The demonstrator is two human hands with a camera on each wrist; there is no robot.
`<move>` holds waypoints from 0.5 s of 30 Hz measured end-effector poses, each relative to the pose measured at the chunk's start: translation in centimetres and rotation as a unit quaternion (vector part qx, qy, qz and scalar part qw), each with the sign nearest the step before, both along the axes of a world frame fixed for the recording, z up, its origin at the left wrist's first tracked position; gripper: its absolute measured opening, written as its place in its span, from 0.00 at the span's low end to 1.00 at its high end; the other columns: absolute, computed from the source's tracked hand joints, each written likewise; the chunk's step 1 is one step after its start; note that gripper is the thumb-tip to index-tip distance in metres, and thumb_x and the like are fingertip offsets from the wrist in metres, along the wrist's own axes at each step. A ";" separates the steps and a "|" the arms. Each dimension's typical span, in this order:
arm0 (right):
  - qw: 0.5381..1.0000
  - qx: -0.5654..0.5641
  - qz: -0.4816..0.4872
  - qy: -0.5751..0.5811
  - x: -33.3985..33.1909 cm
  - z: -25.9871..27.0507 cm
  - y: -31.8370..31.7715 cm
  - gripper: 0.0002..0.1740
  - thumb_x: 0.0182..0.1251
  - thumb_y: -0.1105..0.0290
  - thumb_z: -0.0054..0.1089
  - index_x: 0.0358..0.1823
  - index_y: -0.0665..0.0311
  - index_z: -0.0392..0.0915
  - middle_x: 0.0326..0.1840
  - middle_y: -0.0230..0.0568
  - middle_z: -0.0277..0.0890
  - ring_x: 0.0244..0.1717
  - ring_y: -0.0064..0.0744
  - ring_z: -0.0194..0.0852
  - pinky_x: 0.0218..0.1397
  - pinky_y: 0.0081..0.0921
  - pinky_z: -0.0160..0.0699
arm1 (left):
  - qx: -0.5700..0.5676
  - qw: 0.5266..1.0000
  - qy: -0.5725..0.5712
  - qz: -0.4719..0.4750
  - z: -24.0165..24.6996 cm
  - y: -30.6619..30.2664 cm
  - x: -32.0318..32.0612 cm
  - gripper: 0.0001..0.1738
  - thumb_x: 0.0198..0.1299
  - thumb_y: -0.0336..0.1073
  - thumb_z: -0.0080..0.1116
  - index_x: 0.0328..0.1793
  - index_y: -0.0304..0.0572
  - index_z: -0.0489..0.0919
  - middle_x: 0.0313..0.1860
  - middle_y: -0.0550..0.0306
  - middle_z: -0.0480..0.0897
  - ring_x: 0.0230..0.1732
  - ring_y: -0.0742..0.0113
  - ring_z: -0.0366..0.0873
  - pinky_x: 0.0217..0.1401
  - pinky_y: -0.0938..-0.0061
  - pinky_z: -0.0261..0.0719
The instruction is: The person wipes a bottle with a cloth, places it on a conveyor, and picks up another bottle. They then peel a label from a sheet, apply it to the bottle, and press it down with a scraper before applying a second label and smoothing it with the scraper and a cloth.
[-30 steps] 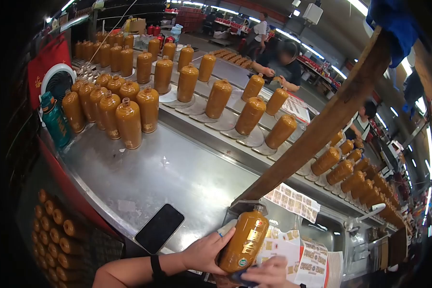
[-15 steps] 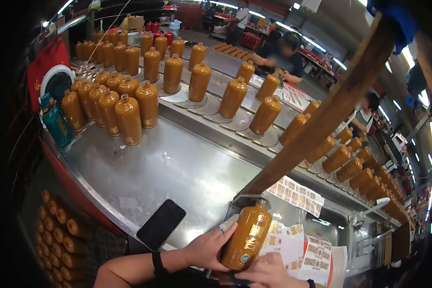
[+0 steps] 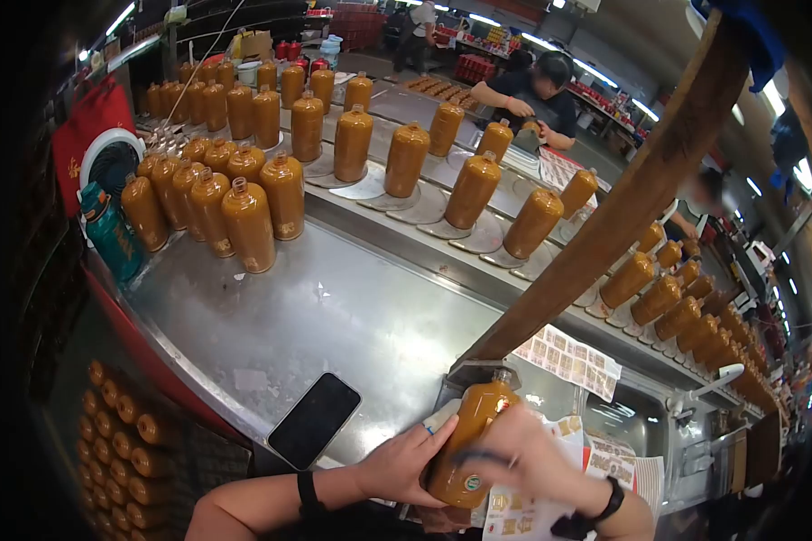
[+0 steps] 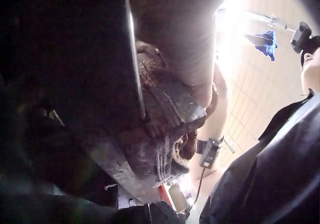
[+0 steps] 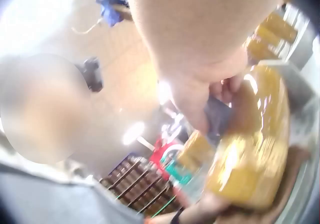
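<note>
A glossy caramel-brown bottle (image 3: 489, 403) stands tilted at the front right of the metal bench. My left hand (image 3: 404, 465) grips it from the left side; one finger bears a pale cover and another a blue ring. Across the bottle's front lies my right hand (image 3: 537, 458), blurred, pinching a dark flat piece (image 5: 218, 117) against the surface. The hand hides much of the gold lettering, while a small green round mark shows low down. In the right wrist view, the bottle (image 5: 255, 149) shines beside the bent fingers. The left wrist view is mostly dark.
A black phone (image 3: 316, 421) lies left of my left hand. Printed label sheets (image 3: 568, 361) lie right of the bottle. A wooden post (image 3: 604, 216) slants over the bench. Brown bottles (image 3: 248, 225) stand at the left, and more ride the conveyor (image 3: 406, 206). Another person works opposite.
My right hand has risen from the bottle's lower end across its front, covering the lettering. The left hand keeps its grip. Bottles on the conveyor have shifted right.
</note>
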State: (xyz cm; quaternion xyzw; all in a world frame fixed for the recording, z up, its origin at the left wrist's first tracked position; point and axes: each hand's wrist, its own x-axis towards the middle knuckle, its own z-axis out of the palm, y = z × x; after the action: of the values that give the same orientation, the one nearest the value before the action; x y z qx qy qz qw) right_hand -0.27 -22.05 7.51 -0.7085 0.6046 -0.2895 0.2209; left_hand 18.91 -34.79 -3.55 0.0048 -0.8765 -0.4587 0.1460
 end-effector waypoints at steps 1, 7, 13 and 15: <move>0.994 -0.032 -0.084 0.060 -1.5 1.0 -1.0 0.11 0.54 0.67 0.73 0.41 0.52 0.88 0.30 0.30 0.77 0.35 0.36 0.69 0.44 0.36 0.64 | -0.003 1.000 -0.002 0.000 0.0 -0.1 -0.1 0.70 0.43 0.59 0.78 0.83 0.29 0.50 0.55 0.35 0.73 0.52 0.39 0.76 0.56 0.58 0.77; 0.927 -0.157 0.013 0.340 3.5 -0.9 1.5 0.21 0.48 0.67 0.72 0.48 0.46 0.86 0.30 0.24 0.72 0.35 0.31 0.69 0.43 0.35 0.65 | -0.003 1.000 -0.003 0.005 -0.3 -1.1 0.8 0.71 0.43 0.62 0.77 0.83 0.29 0.49 0.56 0.33 0.72 0.55 0.38 0.75 0.58 0.59 0.76; 0.998 -0.054 0.029 0.030 1.3 0.3 -1.8 0.18 0.52 0.65 0.70 0.47 0.48 0.86 0.26 0.24 0.74 0.32 0.30 0.71 0.41 0.31 0.63 | 0.008 0.999 0.039 0.002 -0.4 -2.0 1.0 0.71 0.44 0.61 0.77 0.84 0.30 0.47 0.54 0.34 0.72 0.53 0.37 0.75 0.57 0.57 0.76; 0.970 -0.078 -0.215 0.083 -1.2 0.9 -2.4 0.14 0.54 0.65 0.70 0.44 0.46 0.86 0.26 0.26 0.76 0.33 0.32 0.72 0.46 0.33 0.65 | 0.009 0.997 0.071 0.008 -0.1 -2.4 1.3 0.71 0.44 0.60 0.77 0.84 0.30 0.47 0.53 0.34 0.72 0.53 0.38 0.75 0.57 0.57 0.76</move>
State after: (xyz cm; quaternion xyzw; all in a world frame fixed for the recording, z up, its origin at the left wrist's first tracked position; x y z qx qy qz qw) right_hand -1.44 -24.50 8.40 -0.5986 0.7343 -0.3166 0.0474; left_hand 20.25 -37.22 -3.67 -0.0194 -0.8596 -0.4648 0.2114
